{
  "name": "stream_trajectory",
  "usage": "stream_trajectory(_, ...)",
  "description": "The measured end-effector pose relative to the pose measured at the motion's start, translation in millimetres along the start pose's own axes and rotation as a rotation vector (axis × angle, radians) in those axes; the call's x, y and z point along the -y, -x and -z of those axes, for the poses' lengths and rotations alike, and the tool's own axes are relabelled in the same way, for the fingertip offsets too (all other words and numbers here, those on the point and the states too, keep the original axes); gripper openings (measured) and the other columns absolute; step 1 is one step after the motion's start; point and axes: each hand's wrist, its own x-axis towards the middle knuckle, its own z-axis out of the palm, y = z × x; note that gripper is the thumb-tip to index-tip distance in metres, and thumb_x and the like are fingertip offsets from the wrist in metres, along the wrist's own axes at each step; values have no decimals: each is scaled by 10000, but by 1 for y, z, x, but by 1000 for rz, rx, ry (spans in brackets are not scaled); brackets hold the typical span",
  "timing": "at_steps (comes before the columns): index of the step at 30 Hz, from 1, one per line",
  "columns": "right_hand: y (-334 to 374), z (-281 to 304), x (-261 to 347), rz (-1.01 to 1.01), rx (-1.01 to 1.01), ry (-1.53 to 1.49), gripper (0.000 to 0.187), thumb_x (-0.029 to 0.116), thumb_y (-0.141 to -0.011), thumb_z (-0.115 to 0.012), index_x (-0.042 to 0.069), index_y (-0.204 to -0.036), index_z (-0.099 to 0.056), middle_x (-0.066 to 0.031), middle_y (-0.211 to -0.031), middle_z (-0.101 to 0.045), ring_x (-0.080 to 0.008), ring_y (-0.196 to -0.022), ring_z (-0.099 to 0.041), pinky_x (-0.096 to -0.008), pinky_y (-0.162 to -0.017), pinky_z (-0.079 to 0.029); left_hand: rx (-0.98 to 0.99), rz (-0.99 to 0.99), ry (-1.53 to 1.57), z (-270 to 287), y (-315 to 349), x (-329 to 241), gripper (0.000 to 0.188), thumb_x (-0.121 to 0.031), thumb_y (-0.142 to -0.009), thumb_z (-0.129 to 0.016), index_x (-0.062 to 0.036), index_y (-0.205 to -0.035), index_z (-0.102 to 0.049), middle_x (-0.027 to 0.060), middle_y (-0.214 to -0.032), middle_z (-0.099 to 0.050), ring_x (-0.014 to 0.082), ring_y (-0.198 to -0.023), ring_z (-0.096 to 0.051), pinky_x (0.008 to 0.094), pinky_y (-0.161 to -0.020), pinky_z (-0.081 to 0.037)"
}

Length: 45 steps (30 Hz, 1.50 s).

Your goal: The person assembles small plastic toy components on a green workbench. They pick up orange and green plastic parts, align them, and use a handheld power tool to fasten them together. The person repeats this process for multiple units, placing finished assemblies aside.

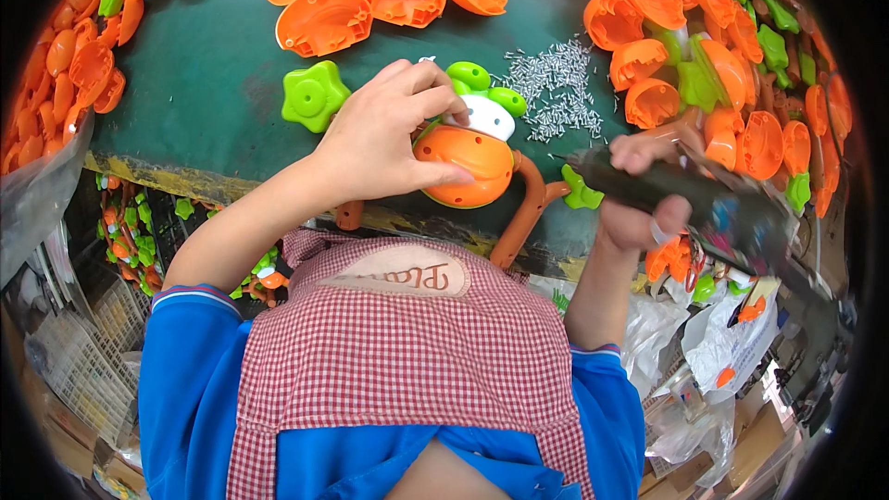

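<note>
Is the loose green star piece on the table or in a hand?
On the table: the green star piece lies flat on the green table, clear of the left hand.

We've got one head-mounted fisheye view, looking steeply down from close above the green tabletop [213, 83]. Our own chest and forearms fill the lower frame, near the lens. Edges bend and darken toward the rim.
</note>
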Motion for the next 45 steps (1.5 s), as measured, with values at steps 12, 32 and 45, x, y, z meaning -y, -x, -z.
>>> stream_trajectory(12,-18,-51,45,155,165,-214,951,716,-797,-622,94,-1455,-334,-65,-843,-564,-211,-724,-552,-384,-717,-437,-195,-384,-183,-35,-34,-11,177,-191,-621,-794,-136,-772,-718,-73,-826,-640,155,-848,-584,331,-753,-462)
stream_trajectory(32,-24,-42,42,176,126,-81,932,727,-815,-569,44,-1420,-377,-85,-839,-568,-225,-745,-554,-400,-724,-426,-50,179,-148,-46,9,-27,585,-309,-589,-837,-124,-1078,-574,124,-1310,-476,360,-1217,-451,476,-942,-390)
stream_trajectory(45,-34,-84,23,-47,390,-67,965,703,-776,-662,11,-1389,-385,-62,-832,-580,-196,-710,-556,-364,-699,-449,-156,199,-89,-52,8,-24,817,-338,-542,-866,-85,-1215,-478,83,-1272,-515,292,-1139,-494,416,-911,-416)
